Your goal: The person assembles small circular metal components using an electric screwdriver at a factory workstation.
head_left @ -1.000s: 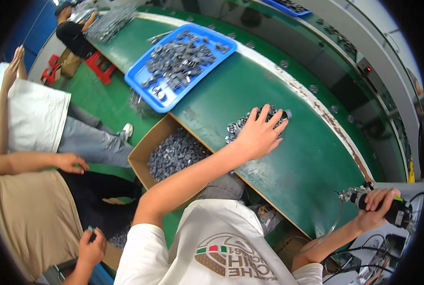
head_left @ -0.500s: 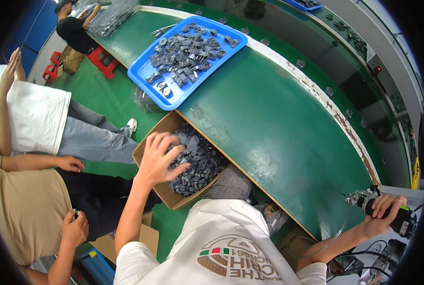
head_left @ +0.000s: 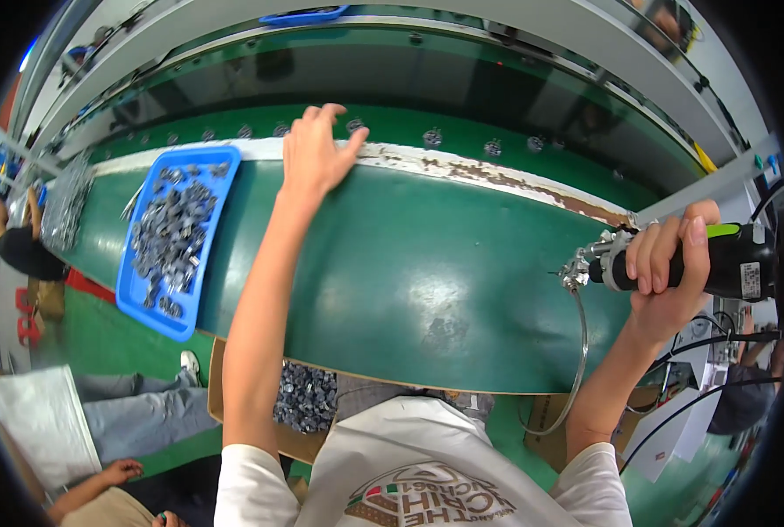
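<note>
The green table [head_left: 392, 246] is stretched across the middle of the frame, and beyond it, in the upper part, the belt [head_left: 462, 138] is dotted with single dark parts [head_left: 432, 138], set apart in a row; that much appears done. The tray [head_left: 179, 328] at left is heaped with more, and another heap is held in the box [head_left: 217, 382] at lower left of centre, so plenty seems left. The tool [head_left: 727, 263] at right is held by the right hand [head_left: 670, 277], fingers wrapped round it. The left hand [head_left: 316, 156] is raised above the table's far edge at upper centre, thumb spread from bent fingers; nothing is seen gripped, though its underside is hidden.

The table is smooth, glossy and scuffed, edged by a white strip [head_left: 462, 167] flaked to brown. The tray is shallow blue plastic with rounded corners; the box is brown cardboard. The tool is cased in black, with a green accent and a knobbly silvery head, near which a thin tube [head_left: 582, 342] is hung in a curve. The parts are small, grey, roundish and glinting in places.
</note>
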The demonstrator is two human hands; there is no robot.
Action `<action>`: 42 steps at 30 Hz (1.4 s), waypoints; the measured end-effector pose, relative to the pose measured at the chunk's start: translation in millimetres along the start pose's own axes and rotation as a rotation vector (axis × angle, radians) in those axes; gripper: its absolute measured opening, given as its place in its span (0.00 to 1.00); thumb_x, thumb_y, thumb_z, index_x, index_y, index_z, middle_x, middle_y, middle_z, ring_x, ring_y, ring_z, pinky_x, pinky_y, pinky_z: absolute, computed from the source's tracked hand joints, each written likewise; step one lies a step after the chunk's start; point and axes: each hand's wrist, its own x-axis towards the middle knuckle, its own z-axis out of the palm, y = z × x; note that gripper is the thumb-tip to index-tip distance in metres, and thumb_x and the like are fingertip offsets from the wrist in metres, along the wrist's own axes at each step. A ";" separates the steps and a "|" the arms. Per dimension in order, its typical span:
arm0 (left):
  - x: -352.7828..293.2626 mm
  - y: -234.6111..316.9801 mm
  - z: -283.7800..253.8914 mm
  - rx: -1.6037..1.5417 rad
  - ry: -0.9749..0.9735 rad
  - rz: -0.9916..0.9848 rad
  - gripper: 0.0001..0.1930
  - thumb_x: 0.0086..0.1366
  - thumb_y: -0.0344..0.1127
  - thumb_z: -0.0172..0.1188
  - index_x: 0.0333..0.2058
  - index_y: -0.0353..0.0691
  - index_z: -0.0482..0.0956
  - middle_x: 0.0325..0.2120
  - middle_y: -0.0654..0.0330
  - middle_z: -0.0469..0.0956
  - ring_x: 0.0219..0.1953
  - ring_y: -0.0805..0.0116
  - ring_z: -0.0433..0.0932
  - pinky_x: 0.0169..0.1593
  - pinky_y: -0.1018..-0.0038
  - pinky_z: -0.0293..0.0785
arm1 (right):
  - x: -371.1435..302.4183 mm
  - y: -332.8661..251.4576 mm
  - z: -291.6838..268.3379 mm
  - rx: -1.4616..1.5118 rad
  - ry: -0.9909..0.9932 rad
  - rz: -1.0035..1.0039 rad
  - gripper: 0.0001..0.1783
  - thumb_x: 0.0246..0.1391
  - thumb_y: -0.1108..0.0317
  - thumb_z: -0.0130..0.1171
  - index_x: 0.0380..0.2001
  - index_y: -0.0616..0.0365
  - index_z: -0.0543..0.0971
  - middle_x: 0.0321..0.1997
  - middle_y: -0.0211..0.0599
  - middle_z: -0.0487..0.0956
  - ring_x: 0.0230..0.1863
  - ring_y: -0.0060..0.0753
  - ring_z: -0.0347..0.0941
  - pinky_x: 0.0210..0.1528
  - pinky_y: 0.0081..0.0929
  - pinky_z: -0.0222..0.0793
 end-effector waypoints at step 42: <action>-96.7 126.9 52.0 -0.679 -0.543 0.434 0.19 0.44 0.36 0.79 0.37 0.43 0.87 0.37 0.70 0.80 0.44 0.64 0.74 0.52 0.67 0.66 | -9.6 34.5 26.1 0.018 -0.247 0.156 0.15 0.70 0.56 0.37 0.47 0.54 0.66 0.16 0.24 0.65 0.17 0.19 0.60 0.25 0.24 0.59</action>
